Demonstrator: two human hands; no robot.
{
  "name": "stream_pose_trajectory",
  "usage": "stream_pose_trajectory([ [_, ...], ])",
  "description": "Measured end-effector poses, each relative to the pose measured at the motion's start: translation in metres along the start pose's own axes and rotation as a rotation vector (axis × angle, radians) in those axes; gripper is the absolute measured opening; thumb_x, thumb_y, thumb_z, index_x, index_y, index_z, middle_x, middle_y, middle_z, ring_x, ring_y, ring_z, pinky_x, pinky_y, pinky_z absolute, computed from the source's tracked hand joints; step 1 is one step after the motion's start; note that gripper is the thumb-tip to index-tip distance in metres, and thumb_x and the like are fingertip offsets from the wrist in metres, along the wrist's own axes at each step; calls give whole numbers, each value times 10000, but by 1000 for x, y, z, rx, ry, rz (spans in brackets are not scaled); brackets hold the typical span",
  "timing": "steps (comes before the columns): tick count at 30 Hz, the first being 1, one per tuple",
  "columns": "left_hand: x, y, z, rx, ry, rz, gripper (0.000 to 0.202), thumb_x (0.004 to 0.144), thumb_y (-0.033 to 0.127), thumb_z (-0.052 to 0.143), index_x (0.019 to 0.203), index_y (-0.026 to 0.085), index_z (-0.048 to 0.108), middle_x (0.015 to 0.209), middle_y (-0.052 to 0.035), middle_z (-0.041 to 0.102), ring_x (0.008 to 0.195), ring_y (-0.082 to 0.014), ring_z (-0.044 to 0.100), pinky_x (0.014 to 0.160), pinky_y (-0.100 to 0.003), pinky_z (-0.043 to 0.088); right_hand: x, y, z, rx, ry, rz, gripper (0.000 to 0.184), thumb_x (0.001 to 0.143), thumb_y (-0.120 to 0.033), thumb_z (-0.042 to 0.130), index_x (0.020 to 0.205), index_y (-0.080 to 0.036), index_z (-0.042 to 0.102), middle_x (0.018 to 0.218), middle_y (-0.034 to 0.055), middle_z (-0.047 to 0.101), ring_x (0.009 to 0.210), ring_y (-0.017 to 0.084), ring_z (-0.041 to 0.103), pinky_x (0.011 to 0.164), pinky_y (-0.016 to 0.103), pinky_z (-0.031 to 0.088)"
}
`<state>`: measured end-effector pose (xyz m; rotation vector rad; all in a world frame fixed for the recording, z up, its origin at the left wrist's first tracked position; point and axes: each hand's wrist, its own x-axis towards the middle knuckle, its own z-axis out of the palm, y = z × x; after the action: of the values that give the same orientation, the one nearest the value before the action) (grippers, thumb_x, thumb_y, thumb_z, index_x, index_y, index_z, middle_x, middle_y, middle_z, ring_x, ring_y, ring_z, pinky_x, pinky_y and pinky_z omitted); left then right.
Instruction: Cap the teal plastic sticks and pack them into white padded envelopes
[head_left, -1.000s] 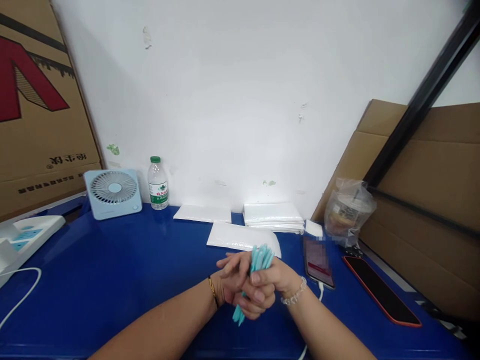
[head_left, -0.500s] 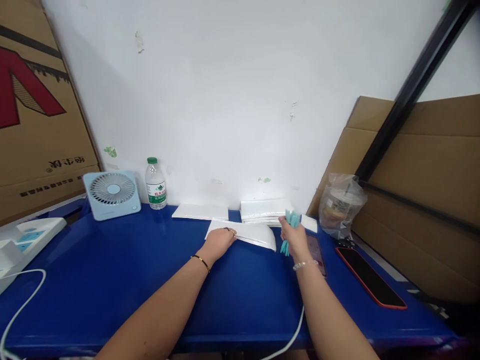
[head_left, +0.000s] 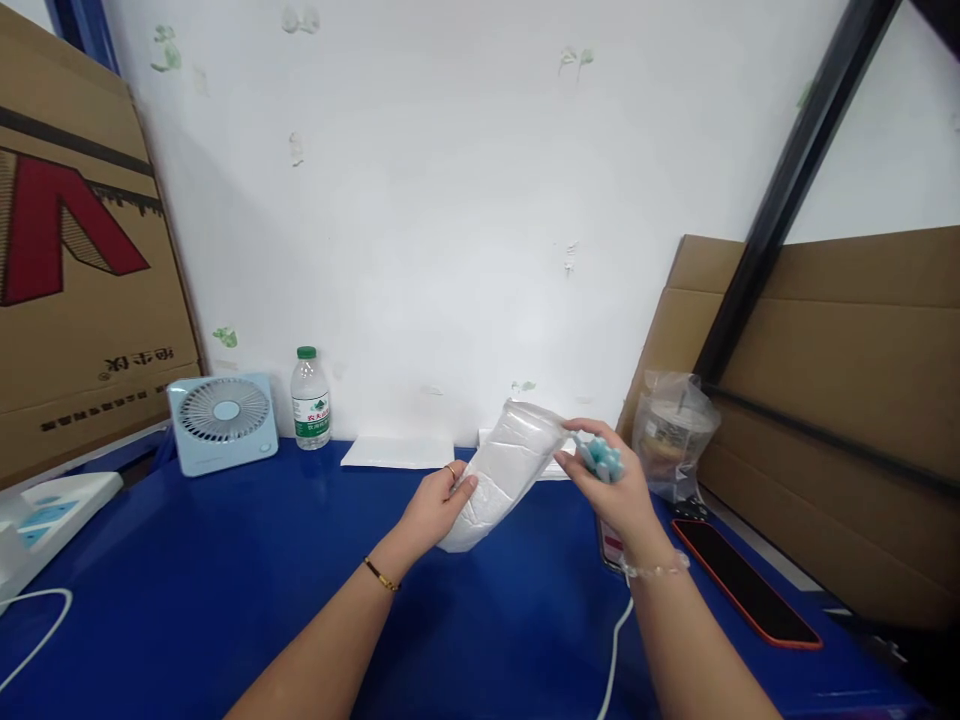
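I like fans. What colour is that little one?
Pale blue fan, white grille; head view.

White padded envelope [head_left: 504,472], turquoise pens [head_left: 602,458], glossy blue table [head_left: 225,580].

Glossy blue tabletop [head_left: 225,560]; padded white plastic mailer [head_left: 499,475]; matt brown cardboard [head_left: 862,360].

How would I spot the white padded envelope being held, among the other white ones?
Start at the blue table below the white wall. Above its middle, the left hand grips a white padded envelope. Unlike the flat envelopes by the wall, it is lifted, tilted and gaping open towards the right hand, which holds teal pens.
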<state>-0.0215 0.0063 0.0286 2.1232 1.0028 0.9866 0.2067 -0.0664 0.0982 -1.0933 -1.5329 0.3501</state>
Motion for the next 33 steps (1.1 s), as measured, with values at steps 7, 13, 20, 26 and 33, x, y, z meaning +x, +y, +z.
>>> stream_pose_trajectory([
  [7,-21,23,-22,-682,-478,-86,703,622,694,592,1067,157,512,994,-75,589,899,-211,548,764,-312,428,18,-33,2,-162,-442,-7,199,765,-361,615,713,-171,589,678,3,599,637,152,525,602,255,421],
  [13,-30,28,-11,-1158,-664,-243,860,510,645,678,1185,147,486,1100,-142,566,1028,-295,538,843,-384,424,16,-59,21,-89,-749,38,136,752,-291,615,696,-167,608,622,-22,606,589,132,539,568,237,425],
  [20,-23,15,-7,-1296,-556,-163,637,584,348,688,1165,183,485,926,-50,541,816,-157,559,824,-347,443,32,-77,15,408,-311,69,208,805,-393,576,778,-188,606,442,-78,442,406,83,430,464,228,409],
  [26,-27,24,-8,-1265,-524,-182,774,455,314,761,1170,180,494,915,-46,522,790,-168,525,777,-354,442,54,-98,34,711,-125,-54,303,830,-454,535,693,-184,547,492,-34,544,639,163,630,707,332,500],
  [33,-28,22,-9,-1361,-619,-39,633,526,244,751,1113,151,534,911,-58,521,798,-171,515,746,-318,414,45,-92,68,652,-452,-27,342,826,-483,550,746,-160,626,764,48,671,936,210,613,863,364,445],
])
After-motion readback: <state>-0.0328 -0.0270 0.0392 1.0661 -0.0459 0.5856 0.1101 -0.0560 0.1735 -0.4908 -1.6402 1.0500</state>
